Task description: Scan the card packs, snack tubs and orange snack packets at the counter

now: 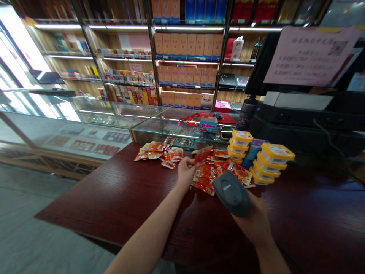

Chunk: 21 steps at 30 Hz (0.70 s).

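My left hand [186, 173] pinches an orange snack packet [203, 153] by its edge, raised over a pile of similar packets [204, 174] on the dark wooden counter. In my right hand [258, 217] is a grey barcode scanner [232, 193], its head pointed forward toward the pile. The scanner covers most of that hand's fingers. To the left of my left hand lies a second heap of orange packets [155, 148]. Two stacks of yellow-lidded plastic tubs, a nearer stack [265, 167] and a farther one [238, 146], stand just right of the pile.
A glass display case [154, 125] borders the counter's far side, with a small blue and pink box [208, 125] on top. At right stands a monitor [259, 64] with a pink paper sign [308, 57]. Shelves of boxed goods [188, 45] line the back wall.
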{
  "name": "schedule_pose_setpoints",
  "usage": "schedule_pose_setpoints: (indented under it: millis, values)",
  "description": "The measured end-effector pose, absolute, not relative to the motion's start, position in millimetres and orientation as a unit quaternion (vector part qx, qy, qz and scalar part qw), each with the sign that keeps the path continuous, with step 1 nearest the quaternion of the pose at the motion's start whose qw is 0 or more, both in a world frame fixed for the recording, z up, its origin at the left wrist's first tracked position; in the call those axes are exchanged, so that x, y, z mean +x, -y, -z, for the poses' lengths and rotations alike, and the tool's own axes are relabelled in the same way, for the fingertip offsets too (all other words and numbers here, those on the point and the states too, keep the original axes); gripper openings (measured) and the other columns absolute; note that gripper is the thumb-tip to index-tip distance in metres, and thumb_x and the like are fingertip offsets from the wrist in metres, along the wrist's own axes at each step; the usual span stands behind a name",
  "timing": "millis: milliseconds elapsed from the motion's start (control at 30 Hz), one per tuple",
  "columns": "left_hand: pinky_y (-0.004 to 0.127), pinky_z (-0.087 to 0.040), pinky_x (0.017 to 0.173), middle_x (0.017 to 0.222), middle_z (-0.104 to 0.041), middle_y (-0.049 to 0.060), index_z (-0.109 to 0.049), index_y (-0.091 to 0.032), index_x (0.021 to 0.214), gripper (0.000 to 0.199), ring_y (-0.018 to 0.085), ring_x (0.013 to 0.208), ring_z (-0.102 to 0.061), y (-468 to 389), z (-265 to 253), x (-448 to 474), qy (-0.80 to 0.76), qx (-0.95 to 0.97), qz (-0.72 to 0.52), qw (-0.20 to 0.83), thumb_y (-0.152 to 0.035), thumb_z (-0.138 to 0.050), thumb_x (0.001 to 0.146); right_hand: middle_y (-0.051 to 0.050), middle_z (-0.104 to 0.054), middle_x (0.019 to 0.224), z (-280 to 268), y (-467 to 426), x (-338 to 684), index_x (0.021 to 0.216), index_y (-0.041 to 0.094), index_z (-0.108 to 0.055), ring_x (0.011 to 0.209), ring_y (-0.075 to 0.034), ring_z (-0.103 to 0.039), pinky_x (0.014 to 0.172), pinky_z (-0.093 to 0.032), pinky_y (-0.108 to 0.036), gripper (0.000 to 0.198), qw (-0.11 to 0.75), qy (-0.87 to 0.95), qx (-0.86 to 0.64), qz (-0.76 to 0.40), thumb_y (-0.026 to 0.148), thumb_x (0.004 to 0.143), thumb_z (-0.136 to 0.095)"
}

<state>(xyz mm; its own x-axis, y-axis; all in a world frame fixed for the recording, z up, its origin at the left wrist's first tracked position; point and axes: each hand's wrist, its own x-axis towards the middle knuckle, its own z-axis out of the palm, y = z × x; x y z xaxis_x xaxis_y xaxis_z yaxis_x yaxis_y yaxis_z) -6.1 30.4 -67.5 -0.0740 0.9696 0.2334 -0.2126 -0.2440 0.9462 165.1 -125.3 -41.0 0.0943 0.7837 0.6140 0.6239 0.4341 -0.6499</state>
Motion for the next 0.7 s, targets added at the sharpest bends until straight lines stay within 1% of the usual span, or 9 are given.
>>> schedule_pose_setpoints:
  millis: [133, 267, 400, 500, 567, 600, 633, 700]
  values:
    - [0.026, -0.052, 0.066, 0.076, -0.063, -0.001, -0.048, -0.018, 0.08, 0.03, 0.013, 0.069, -0.063, -30, 67, -7, -0.395, 0.472, -0.633, 0.47, -0.031, -0.071, 0.065, -0.007, -0.072, 0.08, 41, 125, 166, 0.092, 0.019, -0.064, 0.069, -0.022, -0.068, 0.061, -0.053, -0.029, 0.02, 0.531, 0.661, -0.529, -0.038, 0.023, 0.072, -0.06]
    - [0.024, -0.054, 0.059, 0.085, -0.065, 0.003, -0.051, -0.016, 0.093, 0.029, 0.011, 0.065, -0.062, -38, 66, -16, -0.416, 0.419, -0.673, 0.445, -0.032, -0.065, 0.073, -0.006, -0.073, 0.083, 42, 125, 166, 0.098, 0.018, -0.065, 0.071, -0.022, -0.069, 0.063, -0.053, -0.028, 0.026, 0.534, 0.653, -0.536, -0.03, 0.025, 0.073, -0.06]
    - [0.027, -0.056, 0.06, 0.084, -0.063, 0.003, -0.054, -0.013, 0.095, 0.029, 0.011, 0.065, -0.062, -58, 64, -45, -0.475, 0.355, -0.715, 0.371, -0.03, -0.063, 0.074, -0.007, -0.073, 0.083, 43, 126, 164, 0.096, 0.018, -0.065, 0.072, -0.024, -0.069, 0.062, -0.053, -0.031, 0.024, 0.528, 0.649, -0.546, -0.04, 0.024, 0.074, -0.059]
    - [0.029, -0.054, 0.06, 0.077, -0.062, 0.004, -0.06, -0.01, 0.09, 0.026, 0.015, 0.063, -0.064, -71, 60, -72, -0.554, 0.386, -0.665, 0.317, -0.032, -0.059, 0.075, -0.008, -0.073, 0.082, 43, 126, 165, 0.093, 0.017, -0.065, 0.07, -0.023, -0.068, 0.06, -0.053, -0.03, 0.022, 0.518, 0.655, -0.548, -0.045, 0.024, 0.073, -0.06]
    - [0.032, -0.053, 0.066, 0.079, -0.064, 0.007, -0.063, -0.01, 0.091, 0.026, 0.02, 0.07, -0.066, -72, 55, -85, -0.615, 0.437, -0.603, 0.259, -0.031, -0.055, 0.078, -0.007, -0.073, 0.081, 43, 126, 165, 0.092, 0.018, -0.064, 0.068, -0.022, -0.068, 0.059, -0.052, -0.029, 0.02, 0.516, 0.657, -0.547, -0.047, 0.024, 0.073, -0.06]
    - [0.035, -0.053, 0.072, 0.084, -0.065, 0.01, -0.064, -0.01, 0.094, 0.027, 0.023, 0.078, -0.067, -69, 52, -88, -0.648, 0.463, -0.567, 0.211, -0.03, -0.055, 0.079, -0.007, -0.073, 0.08, 42, 126, 165, 0.092, 0.019, -0.064, 0.067, -0.021, -0.067, 0.059, -0.052, -0.028, 0.02, 0.516, 0.658, -0.546, -0.048, 0.024, 0.073, -0.06]
    - [0.038, -0.051, 0.078, 0.093, -0.066, 0.013, -0.064, -0.01, 0.099, 0.029, 0.027, 0.088, -0.065, -65, 49, -90, -0.681, 0.484, -0.529, 0.151, -0.029, -0.055, 0.079, -0.006, -0.073, 0.081, 42, 126, 165, 0.093, 0.02, -0.064, 0.068, -0.021, -0.067, 0.059, -0.052, -0.028, 0.02, 0.517, 0.659, -0.544, -0.05, 0.025, 0.073, -0.06]
    - [0.044, -0.044, 0.091, 0.112, -0.06, 0.02, -0.062, -0.011, 0.111, 0.035, 0.034, 0.109, -0.057, -55, 43, -86, -0.726, 0.519, -0.451, 0.023, -0.026, -0.055, 0.08, -0.006, -0.073, 0.082, 41, 126, 165, 0.094, 0.02, -0.064, 0.071, -0.022, -0.068, 0.06, -0.052, -0.028, 0.021, 0.519, 0.66, -0.541, -0.053, 0.025, 0.074, -0.06]
